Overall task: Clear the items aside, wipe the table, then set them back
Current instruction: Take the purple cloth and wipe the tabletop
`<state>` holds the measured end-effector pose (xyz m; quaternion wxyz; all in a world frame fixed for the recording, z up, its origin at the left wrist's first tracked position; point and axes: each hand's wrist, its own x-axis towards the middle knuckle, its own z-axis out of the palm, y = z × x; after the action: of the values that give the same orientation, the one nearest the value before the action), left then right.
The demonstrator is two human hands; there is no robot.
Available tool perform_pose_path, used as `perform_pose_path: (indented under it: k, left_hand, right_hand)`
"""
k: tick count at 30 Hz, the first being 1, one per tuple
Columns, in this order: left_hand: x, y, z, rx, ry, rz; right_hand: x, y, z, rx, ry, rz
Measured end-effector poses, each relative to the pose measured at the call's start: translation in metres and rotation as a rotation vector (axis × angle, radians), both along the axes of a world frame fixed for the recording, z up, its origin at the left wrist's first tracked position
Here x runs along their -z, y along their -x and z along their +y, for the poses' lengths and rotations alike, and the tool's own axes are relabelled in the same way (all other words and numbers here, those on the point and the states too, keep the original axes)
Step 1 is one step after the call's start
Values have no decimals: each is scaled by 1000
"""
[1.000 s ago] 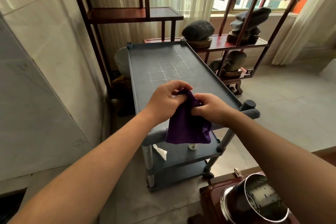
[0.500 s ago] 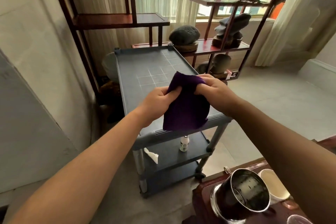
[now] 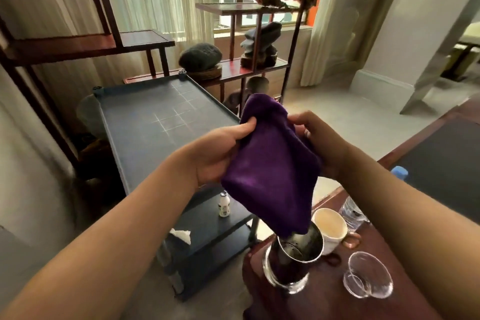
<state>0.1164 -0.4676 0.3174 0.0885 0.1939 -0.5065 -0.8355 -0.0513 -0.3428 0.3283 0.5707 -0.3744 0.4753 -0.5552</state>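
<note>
The purple cloth (image 3: 270, 171), soft, light and floppy by the look of it, is pinched in mid-air over the metal cup (image 3: 293, 260) by the left hand (image 3: 215, 156) and right hand (image 3: 322, 145), so it's probably best gripped bunched at its top edge.

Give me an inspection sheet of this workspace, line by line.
Surface: dark wooden table at lower right; grey cart top bare.
Job's things: purple cloth held up above the table; steel cup, paper cup, glass cup and water bottle on the table.
Clutter: small white bottle and tissue on cart's lower shelf.
Hands: left hand and right hand both grip the cloth.
Cables: nothing seen.
Surroundings: wooden shelf with stones, curtains, window.
</note>
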Motion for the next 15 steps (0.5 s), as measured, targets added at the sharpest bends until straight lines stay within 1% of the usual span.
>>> perform_pose_path:
  k: [2, 6, 9, 15]
  left_hand:
    - [0, 19, 21, 37, -36, -24]
    - [1, 57, 74, 154, -68, -71]
    - [7, 87, 123, 329, -69, -117]
    - [37, 134, 231, 683, -43, -171]
  right_hand:
    - [8, 9, 33, -10, -2, -93]
    - [23, 23, 111, -35, -21, -152]
    - [40, 32, 175, 101, -67, -206]
    - [83, 33, 312, 414, -23, -330]
